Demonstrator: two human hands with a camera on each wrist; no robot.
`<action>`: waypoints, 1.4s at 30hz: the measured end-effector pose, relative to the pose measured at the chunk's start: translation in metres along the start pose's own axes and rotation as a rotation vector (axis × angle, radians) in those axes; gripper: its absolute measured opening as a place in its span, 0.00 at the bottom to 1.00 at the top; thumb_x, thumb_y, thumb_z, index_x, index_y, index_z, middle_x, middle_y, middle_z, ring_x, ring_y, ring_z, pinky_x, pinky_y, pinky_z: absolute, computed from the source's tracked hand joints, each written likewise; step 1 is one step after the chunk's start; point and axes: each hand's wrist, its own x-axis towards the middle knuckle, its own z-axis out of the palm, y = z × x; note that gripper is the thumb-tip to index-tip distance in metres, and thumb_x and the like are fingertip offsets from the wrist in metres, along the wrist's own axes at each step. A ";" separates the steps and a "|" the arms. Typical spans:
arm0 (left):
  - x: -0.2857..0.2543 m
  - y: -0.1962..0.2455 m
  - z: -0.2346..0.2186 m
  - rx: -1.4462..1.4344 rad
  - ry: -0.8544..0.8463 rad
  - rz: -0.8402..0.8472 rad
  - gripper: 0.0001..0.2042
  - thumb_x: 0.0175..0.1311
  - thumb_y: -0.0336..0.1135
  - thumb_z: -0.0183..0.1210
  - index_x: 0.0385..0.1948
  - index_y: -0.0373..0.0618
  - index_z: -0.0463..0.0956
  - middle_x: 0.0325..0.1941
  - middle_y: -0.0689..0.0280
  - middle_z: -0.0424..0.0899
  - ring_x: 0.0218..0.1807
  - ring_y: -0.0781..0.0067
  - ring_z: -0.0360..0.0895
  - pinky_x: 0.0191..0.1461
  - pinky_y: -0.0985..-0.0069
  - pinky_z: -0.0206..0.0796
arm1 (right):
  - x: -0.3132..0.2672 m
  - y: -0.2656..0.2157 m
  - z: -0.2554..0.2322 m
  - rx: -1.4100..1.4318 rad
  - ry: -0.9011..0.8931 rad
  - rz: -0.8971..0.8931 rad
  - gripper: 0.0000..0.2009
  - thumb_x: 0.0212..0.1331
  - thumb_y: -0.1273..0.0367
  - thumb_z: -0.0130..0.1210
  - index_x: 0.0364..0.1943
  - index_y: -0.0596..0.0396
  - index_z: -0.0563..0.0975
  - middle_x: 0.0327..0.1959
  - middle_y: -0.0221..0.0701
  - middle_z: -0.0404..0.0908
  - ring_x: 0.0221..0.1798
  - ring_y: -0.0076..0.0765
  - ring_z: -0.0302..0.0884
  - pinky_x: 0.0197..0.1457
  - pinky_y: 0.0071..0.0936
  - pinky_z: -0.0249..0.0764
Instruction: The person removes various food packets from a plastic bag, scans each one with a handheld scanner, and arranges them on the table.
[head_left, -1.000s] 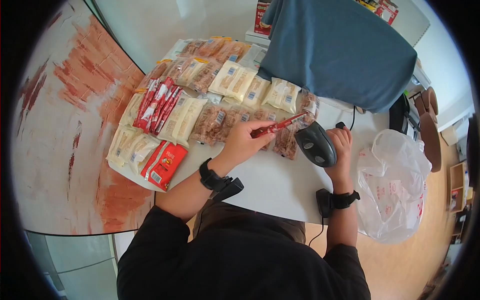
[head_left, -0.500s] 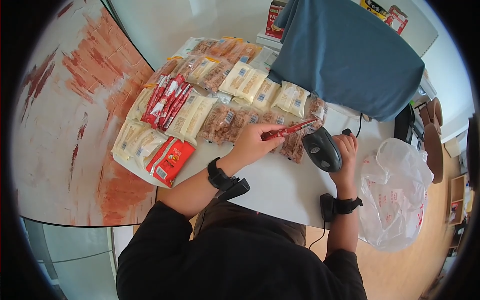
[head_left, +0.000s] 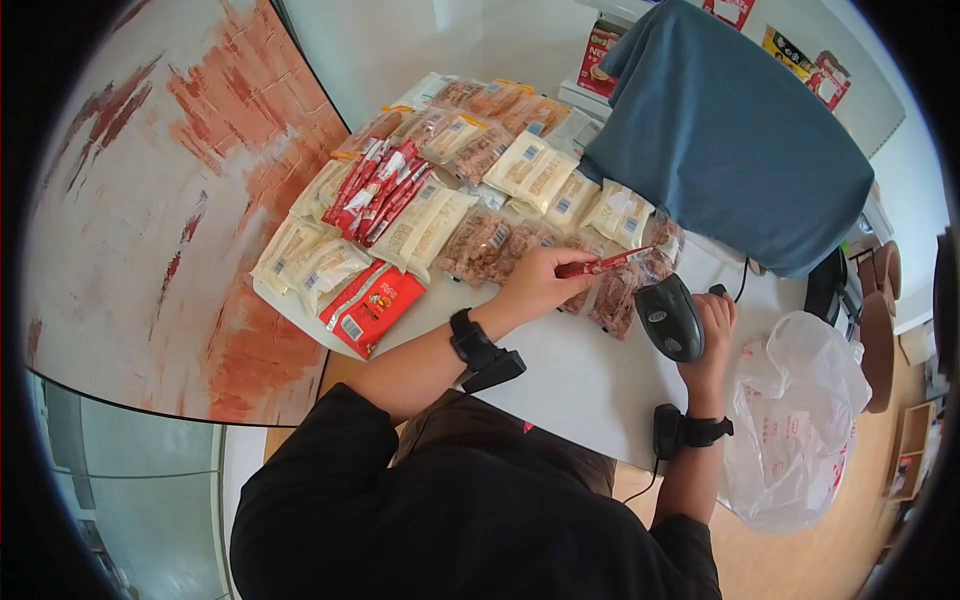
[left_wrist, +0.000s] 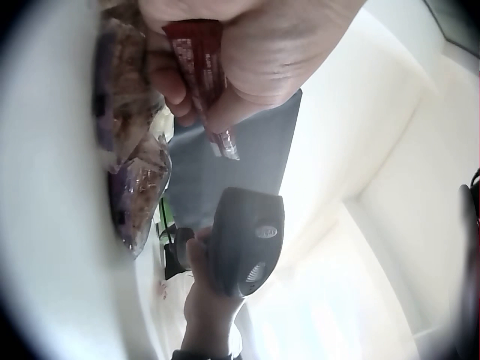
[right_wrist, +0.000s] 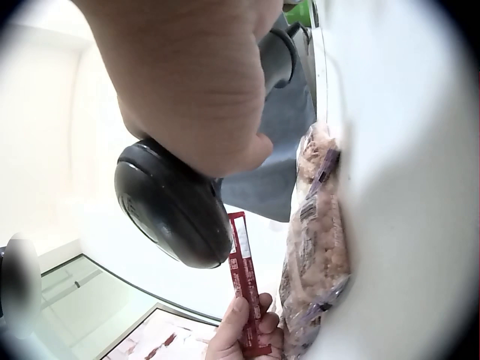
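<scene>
My left hand (head_left: 540, 288) pinches a slim red stick packet (head_left: 610, 263) between thumb and fingers, its far end pointing toward the scanner. A black handheld scanner (head_left: 669, 318) is gripped by my right hand (head_left: 708, 345), its head facing the packet across a small gap. In the left wrist view the packet (left_wrist: 199, 67) slants down from the fingers above the scanner (left_wrist: 247, 240). The right wrist view shows the packet (right_wrist: 244, 281) upright beside the scanner head (right_wrist: 174, 204). Behind both hands lie bags of brown shredded food (head_left: 612, 302).
Cream packages (head_left: 425, 228), a pile of red sticks (head_left: 378, 190) and a red bag (head_left: 373, 305) cover the white table's (head_left: 560, 385) left side. A blue-grey cloth (head_left: 740, 140) drapes something at the back. A clear plastic bag (head_left: 795, 430) sits at the right.
The head view has shifted, so the table and both hands appear farther right and slightly lower. Both hands keep their holds, with the packet and scanner still close together.
</scene>
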 end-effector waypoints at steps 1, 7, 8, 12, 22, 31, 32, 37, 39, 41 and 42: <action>-0.001 0.002 0.001 0.001 0.003 0.001 0.14 0.56 0.30 0.61 0.44 0.37 0.77 0.19 0.73 0.75 0.20 0.89 0.64 0.23 0.85 0.57 | 0.000 0.000 0.000 0.003 0.000 0.002 0.13 0.41 0.73 0.56 0.35 0.55 0.74 0.34 0.31 0.75 0.43 0.39 0.71 0.63 0.41 0.54; -0.001 0.012 -0.004 -0.046 0.013 -0.045 0.14 0.56 0.29 0.60 0.44 0.37 0.77 0.22 0.73 0.77 0.21 0.89 0.65 0.24 0.86 0.59 | -0.002 0.007 -0.002 -0.004 0.011 0.015 0.15 0.40 0.74 0.56 0.37 0.56 0.74 0.33 0.33 0.74 0.43 0.41 0.71 0.62 0.41 0.55; -0.001 0.018 -0.006 -0.089 0.021 -0.069 0.14 0.57 0.29 0.60 0.44 0.37 0.77 0.23 0.73 0.77 0.21 0.89 0.66 0.25 0.86 0.60 | -0.002 0.009 -0.003 -0.004 0.010 0.021 0.15 0.39 0.74 0.56 0.37 0.57 0.74 0.33 0.33 0.74 0.43 0.41 0.71 0.62 0.41 0.55; 0.001 0.053 -0.037 0.054 0.114 -0.019 0.14 0.57 0.30 0.59 0.45 0.38 0.77 0.27 0.72 0.79 0.25 0.89 0.69 0.28 0.86 0.62 | -0.005 0.019 -0.007 -0.027 -0.032 0.068 0.15 0.39 0.75 0.56 0.38 0.58 0.75 0.33 0.35 0.75 0.44 0.43 0.70 0.61 0.41 0.56; -0.022 0.088 -0.184 0.677 0.475 0.018 0.13 0.60 0.32 0.56 0.43 0.35 0.77 0.35 0.62 0.83 0.36 0.78 0.77 0.41 0.80 0.68 | -0.016 0.039 -0.019 -0.041 -0.258 0.248 0.21 0.40 0.80 0.51 0.44 0.51 0.74 0.37 0.36 0.78 0.47 0.46 0.70 0.61 0.40 0.55; -0.014 0.058 -0.301 1.030 0.400 0.057 0.13 0.60 0.31 0.56 0.44 0.33 0.75 0.40 0.55 0.82 0.42 0.71 0.78 0.49 0.77 0.68 | -0.031 0.048 -0.009 -0.178 -0.301 0.306 0.18 0.40 0.79 0.52 0.40 0.48 0.77 0.39 0.29 0.77 0.51 0.40 0.69 0.64 0.58 0.47; -0.013 0.055 -0.300 1.014 0.406 0.031 0.13 0.60 0.31 0.56 0.44 0.33 0.75 0.39 0.55 0.82 0.42 0.71 0.78 0.48 0.77 0.68 | -0.032 0.050 -0.009 -0.193 -0.295 0.311 0.18 0.41 0.78 0.53 0.41 0.47 0.77 0.39 0.28 0.77 0.51 0.39 0.69 0.64 0.59 0.47; -0.015 0.065 -0.266 1.142 0.323 -0.145 0.14 0.59 0.28 0.55 0.47 0.33 0.74 0.39 0.55 0.82 0.41 0.70 0.79 0.46 0.76 0.69 | -0.038 0.050 -0.012 -0.172 -0.349 0.356 0.22 0.43 0.79 0.53 0.48 0.48 0.75 0.42 0.29 0.76 0.55 0.39 0.67 0.66 0.60 0.46; -0.016 0.059 -0.269 1.132 0.321 -0.137 0.15 0.59 0.27 0.55 0.48 0.33 0.74 0.39 0.55 0.82 0.40 0.70 0.79 0.45 0.76 0.69 | -0.038 0.048 -0.014 -0.154 -0.407 0.383 0.24 0.43 0.80 0.52 0.50 0.48 0.74 0.44 0.31 0.75 0.57 0.40 0.66 0.68 0.60 0.45; -0.016 0.057 -0.272 1.131 0.309 -0.118 0.15 0.59 0.27 0.55 0.48 0.33 0.73 0.39 0.54 0.82 0.40 0.70 0.79 0.45 0.76 0.70 | -0.039 0.048 -0.013 -0.154 -0.397 0.384 0.25 0.42 0.81 0.52 0.50 0.48 0.74 0.44 0.30 0.75 0.57 0.40 0.65 0.68 0.60 0.45; -0.016 0.056 -0.273 1.129 0.307 -0.109 0.15 0.59 0.27 0.55 0.48 0.33 0.73 0.39 0.54 0.82 0.39 0.70 0.79 0.45 0.76 0.70 | -0.039 0.048 -0.013 -0.154 -0.393 0.381 0.25 0.42 0.81 0.52 0.50 0.48 0.74 0.44 0.30 0.75 0.58 0.40 0.65 0.68 0.60 0.45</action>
